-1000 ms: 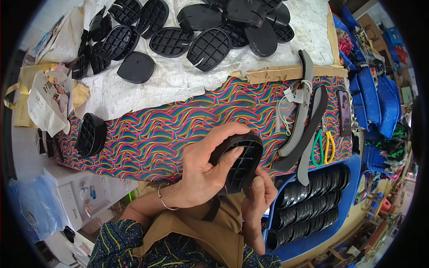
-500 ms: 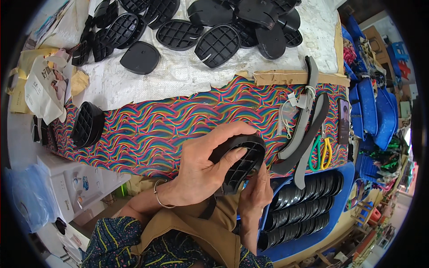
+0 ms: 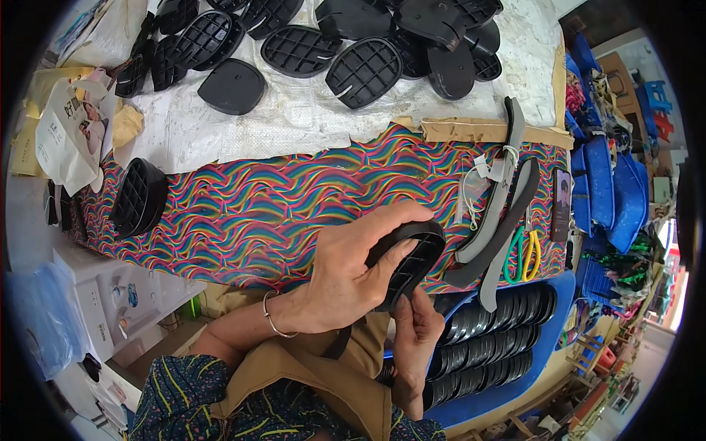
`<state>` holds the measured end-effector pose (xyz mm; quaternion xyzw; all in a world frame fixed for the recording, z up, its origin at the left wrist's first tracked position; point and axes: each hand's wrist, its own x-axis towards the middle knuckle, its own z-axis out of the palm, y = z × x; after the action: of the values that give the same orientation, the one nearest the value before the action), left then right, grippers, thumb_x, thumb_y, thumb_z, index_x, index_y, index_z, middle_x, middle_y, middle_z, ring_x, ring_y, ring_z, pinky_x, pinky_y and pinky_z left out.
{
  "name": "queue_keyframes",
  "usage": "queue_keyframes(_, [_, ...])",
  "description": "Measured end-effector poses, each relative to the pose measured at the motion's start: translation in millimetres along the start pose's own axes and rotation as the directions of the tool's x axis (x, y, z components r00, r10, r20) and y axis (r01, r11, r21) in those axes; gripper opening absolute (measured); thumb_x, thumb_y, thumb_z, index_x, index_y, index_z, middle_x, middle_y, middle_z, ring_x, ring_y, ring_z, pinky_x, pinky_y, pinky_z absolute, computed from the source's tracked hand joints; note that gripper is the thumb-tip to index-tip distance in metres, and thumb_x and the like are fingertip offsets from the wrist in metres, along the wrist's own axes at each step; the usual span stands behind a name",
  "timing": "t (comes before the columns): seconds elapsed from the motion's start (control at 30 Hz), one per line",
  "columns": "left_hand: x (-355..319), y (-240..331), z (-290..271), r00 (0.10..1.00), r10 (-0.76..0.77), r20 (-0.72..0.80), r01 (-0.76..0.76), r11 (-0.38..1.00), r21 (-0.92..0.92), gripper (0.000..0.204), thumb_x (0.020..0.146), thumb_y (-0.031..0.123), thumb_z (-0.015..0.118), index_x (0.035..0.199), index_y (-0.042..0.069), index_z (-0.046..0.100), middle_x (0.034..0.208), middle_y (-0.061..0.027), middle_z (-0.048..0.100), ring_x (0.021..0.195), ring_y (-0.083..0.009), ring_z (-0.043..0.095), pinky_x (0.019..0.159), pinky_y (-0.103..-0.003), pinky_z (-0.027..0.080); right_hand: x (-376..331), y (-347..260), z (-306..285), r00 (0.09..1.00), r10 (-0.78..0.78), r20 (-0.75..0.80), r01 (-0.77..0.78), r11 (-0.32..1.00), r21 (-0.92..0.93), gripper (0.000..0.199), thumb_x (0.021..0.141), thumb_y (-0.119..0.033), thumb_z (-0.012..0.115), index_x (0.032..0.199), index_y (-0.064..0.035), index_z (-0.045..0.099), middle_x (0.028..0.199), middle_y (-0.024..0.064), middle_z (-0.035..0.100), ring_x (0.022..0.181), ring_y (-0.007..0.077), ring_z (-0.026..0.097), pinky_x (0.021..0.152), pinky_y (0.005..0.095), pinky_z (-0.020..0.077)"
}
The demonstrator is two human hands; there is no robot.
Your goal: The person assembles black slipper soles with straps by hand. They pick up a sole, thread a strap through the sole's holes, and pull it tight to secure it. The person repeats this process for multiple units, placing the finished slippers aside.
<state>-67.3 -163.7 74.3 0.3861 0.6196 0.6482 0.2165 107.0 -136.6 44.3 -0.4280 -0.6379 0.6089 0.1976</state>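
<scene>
Both hands are on one black shoe heel block (image 3: 419, 270), raised over the near edge of the surface (image 3: 243, 220), right of that edge's middle. The left hand (image 3: 349, 268) is clamped around the block, thumb over its gridded, hollow underside and forefinger stretched along the outer wall. The right hand (image 3: 418, 327) is close below, thumb and forefinger touching the block's lower end; whether they pinch it cannot be made out. A metal bangle (image 3: 268, 316) circles the left wrist.

A wavy rainbow-patterned cloth (image 3: 294, 198) covers the near part of the surface, and a white woven sheet (image 3: 294, 121) the far part. On the sheet, toward the far edge, lies a loose pile of black heel blocks (image 3: 364, 73), some showing their grids, others smooth faces. One separate heel block (image 3: 140, 197) stands on the cloth near the left edge, its grid turned sideways. Paper bags (image 3: 70, 140) sit beyond it at the left.

Toward the right edge, curved grey and dark strips (image 3: 507, 228) overlap, with scissors (image 3: 525, 235) beside them, one handle green, the other yellow, and a phone (image 3: 562, 206) farther right. Below the near right corner, a blue crate (image 3: 562, 294) holds rows of glossy black pieces (image 3: 478, 351).
</scene>
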Motion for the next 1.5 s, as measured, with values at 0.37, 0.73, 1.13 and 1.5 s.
queue_keyframes(0.37, [1, 1, -2, 0.977, 0.194, 0.085, -0.204, 0.970, 0.131, 0.021, 0.080, -0.002, 0.070, 0.101, -0.003, 0.068, 0.088, -0.0153, 0.071, 0.073, -0.0251, 0.071, 0.062, -0.031, 0.054, 0, -14, -11, 0.989, 0.087, 0.123, -0.108, 0.980, 0.170, 0.032, 0.096, 0.003, 0.053, 0.128, 0.0076, 0.054, 0.086, -0.0075, 0.054, 0.074, -0.0015, 0.041, 0.063, 0.0151, 0.0319])
queue_keyframes(0.73, [-9, -2, -9, 0.914, 0.367, 0.172, -0.404, 0.858, 0.317, 0.020, 0.075, 0.004, 0.077, 0.093, 0.003, 0.070, 0.083, -0.0107, 0.069, 0.074, -0.0293, 0.068, 0.068, -0.033, 0.053, -9, -2, -1, 1.000, -0.016, 0.021, 0.013, 0.986, 0.166, 0.037, 0.095, 0.009, 0.048, 0.132, 0.0073, 0.049, 0.096, 0.0003, 0.060, 0.087, 0.0042, 0.047, 0.076, 0.0188, 0.0394])
queue_keyframes(1.13, [-1, -27, -2, 0.973, 0.131, -0.191, -0.147, 0.986, -0.072, 0.030, 0.085, 0.000, 0.071, 0.113, -0.002, 0.060, 0.100, -0.0106, 0.067, 0.087, -0.0159, 0.067, 0.075, -0.028, 0.053, -19, 8, -3, 0.986, -0.002, 0.169, -0.070, 0.904, 0.421, 0.043, 0.103, -0.017, 0.047, 0.135, 0.0120, 0.048, 0.121, 0.0203, 0.064, 0.105, 0.0246, 0.066, 0.094, 0.0359, 0.0503])
queue_keyframes(1.5, [-4, -26, 12, 0.941, -0.297, -0.164, 0.159, 0.814, -0.559, 0.038, 0.088, 0.001, 0.068, 0.122, 0.000, 0.052, 0.105, -0.0099, 0.066, 0.092, -0.0129, 0.064, 0.080, -0.027, 0.053, 33, 7, 6, 0.985, -0.175, 0.007, 0.155, 0.886, 0.437, 0.050, 0.102, -0.023, 0.049, 0.140, 0.0092, 0.044, 0.125, 0.0143, 0.063, 0.107, 0.0188, 0.061, 0.098, 0.0312, 0.0439])
